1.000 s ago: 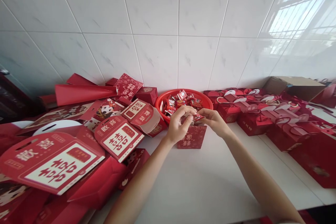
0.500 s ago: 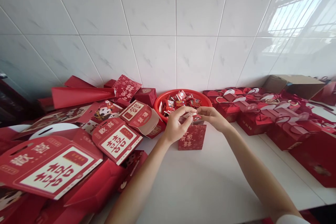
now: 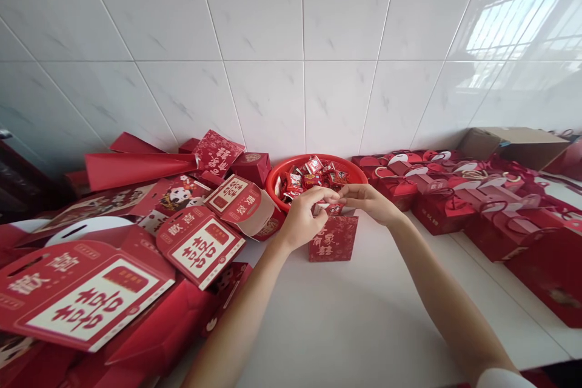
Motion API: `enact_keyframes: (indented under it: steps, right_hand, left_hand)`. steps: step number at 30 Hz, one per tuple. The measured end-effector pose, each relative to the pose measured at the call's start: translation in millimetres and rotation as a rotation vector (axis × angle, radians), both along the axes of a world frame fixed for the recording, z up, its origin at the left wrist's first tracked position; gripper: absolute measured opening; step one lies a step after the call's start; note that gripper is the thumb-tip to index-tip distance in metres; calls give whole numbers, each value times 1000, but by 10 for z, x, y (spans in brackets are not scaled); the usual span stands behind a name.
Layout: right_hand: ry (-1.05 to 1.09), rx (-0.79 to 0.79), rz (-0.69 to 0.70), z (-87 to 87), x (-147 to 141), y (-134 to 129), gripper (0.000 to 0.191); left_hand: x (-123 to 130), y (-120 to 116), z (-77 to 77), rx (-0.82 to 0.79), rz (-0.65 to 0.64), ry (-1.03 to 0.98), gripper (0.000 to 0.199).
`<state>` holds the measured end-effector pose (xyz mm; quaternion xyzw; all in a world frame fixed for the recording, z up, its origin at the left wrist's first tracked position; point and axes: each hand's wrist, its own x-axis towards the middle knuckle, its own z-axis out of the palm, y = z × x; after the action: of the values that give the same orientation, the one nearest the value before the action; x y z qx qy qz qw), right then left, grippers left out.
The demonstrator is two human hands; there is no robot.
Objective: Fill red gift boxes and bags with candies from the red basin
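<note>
A small red box with pale lettering stands upright on the white table, in front of a red plastic basket of wrapped sweets. Over the box's top, my left hand has its thumb and fingers bent toward each other; anything between them is too small to tell. My right hand meets it from the right, fingertips pressed together near the left fingertips, hiding whatever they may hold. Part of the box's top edge lies behind the hands.
Red cartons, some with white panels, are piled on the left. Rows of red handled boxes line the right side, with a brown cardboard box behind them. A tiled wall rises behind the table.
The white-and-red piece between my fingertips no longer shows there. My hands have come slightly lower and closer over the box, and the view has shifted a little.
</note>
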<state>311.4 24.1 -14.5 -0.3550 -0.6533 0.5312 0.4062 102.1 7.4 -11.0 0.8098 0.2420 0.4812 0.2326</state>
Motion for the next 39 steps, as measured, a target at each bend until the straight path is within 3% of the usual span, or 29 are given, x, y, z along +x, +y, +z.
enact_keyframes:
  steps: [4, 9, 13, 18, 28, 33, 39]
  right_hand:
    - [-12, 17, -4, -10, 7, 9, 29]
    - [-16, 12, 3, -9, -4, 0, 29]
    - [-33, 17, -14, 19, -18, -27, 29]
    - [-72, 55, -41, 34, -31, -38, 31]
    - [-33, 21, 13, 18, -33, -37, 30]
    - [-8, 0, 60, 30, -14, -35, 27]
    - [-22, -36, 112, 73, 19, -60, 27]
  left_hand:
    - [-50, 0, 27, -3, 44, 52, 43]
    - [-49, -34, 21, 10, -16, 207, 45]
    - [-44, -29, 52, -64, -35, 15, 53]
    - [-27, -16, 39, -192, -68, -175, 45]
    - [49, -11, -107, 44, 2, 11, 42]
    - [22, -5, -120, 66, -17, 89, 45]
    - [10, -56, -66, 209, 228, 246, 33]
